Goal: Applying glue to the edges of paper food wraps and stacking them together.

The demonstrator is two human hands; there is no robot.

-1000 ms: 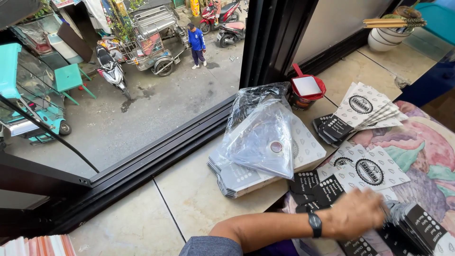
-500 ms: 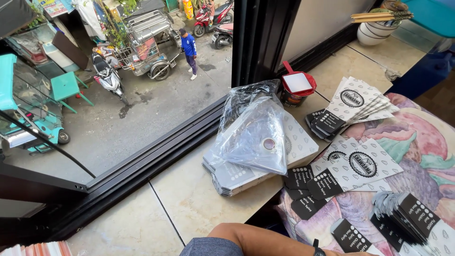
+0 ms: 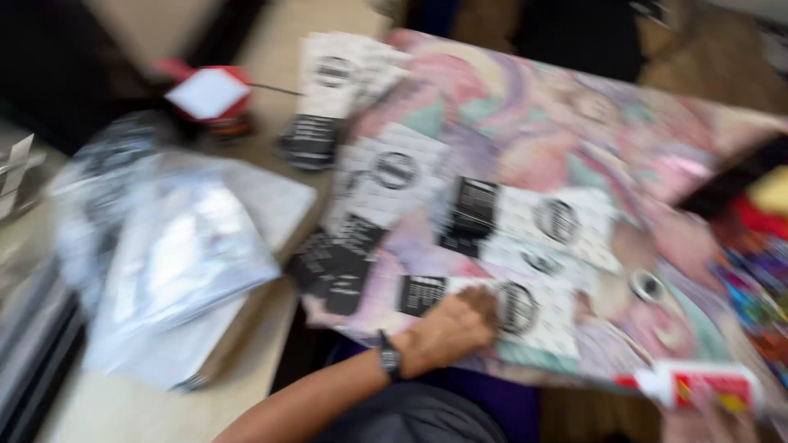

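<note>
Head view is blurred: left hand (image 3: 450,326) lies flat, fingers spread, pinning a white card (image 3: 525,316) to the patterned cloth (image 3: 525,123). Right hand (image 3: 714,414), right of that card, grip wrapped round a white tube (image 3: 698,384), seemingly kept ready.

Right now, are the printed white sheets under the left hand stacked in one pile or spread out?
Spread out: the printed white sheets lie fanned and overlapping across the patterned cloth, the left hand resting on the nearest.
</note>
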